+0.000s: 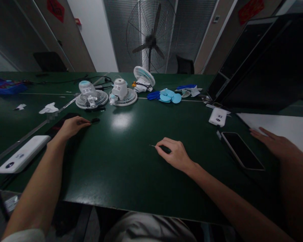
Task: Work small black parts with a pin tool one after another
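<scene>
My left hand is over the left side of the green table, thumb and fingers pinched together. Its fingertips meet the near edge of a small black disc low on the tabletop; how firmly they grip it is hard to see. Nearer the middle, my right hand pinches a thin, pin-like piece between thumb and forefinger, its tip pointing left. Beyond my hands lie a white fan head, a second fan head and a third fan head, tilted up. Light blue fan blades are beside them.
A white power bank lies by my left forearm, a dark phone behind it. Right of my right hand are a phone, a smaller white power bank and another person's hand by a white sheet. A large black case stands behind.
</scene>
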### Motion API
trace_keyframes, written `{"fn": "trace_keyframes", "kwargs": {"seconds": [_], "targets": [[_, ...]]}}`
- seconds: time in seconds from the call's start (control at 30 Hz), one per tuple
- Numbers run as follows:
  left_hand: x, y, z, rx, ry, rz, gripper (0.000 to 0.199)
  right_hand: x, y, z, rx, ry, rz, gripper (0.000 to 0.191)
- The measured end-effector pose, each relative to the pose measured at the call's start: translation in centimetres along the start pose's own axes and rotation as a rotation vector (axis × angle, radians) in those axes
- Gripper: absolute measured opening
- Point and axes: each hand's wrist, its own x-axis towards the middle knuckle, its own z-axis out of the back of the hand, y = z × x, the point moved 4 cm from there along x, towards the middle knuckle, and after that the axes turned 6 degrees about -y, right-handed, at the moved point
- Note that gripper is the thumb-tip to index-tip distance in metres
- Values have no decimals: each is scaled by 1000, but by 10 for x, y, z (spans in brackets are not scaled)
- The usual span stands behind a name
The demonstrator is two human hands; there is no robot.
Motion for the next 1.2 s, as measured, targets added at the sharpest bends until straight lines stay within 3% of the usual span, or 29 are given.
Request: {"fn": "trace_keyframes", "kwargs": {"seconds": [0.23, 0.5, 0.7, 1.2], "targets": [[-1, -5, 1, 25, -7, 4, 39, 0, -1, 0, -4, -4, 2, 16], [-4, -34, -3, -59, -259, 8, 41, -1, -2, -1, -13, 1, -1, 16], [-1, -34, -15, -60, -228, 53, 41, 0, -1, 0, -28, 1, -3, 18], [-2, -37, -15, -121, -222, 79, 43, 0, -2, -3, -3, 14, 7, 13]]}}
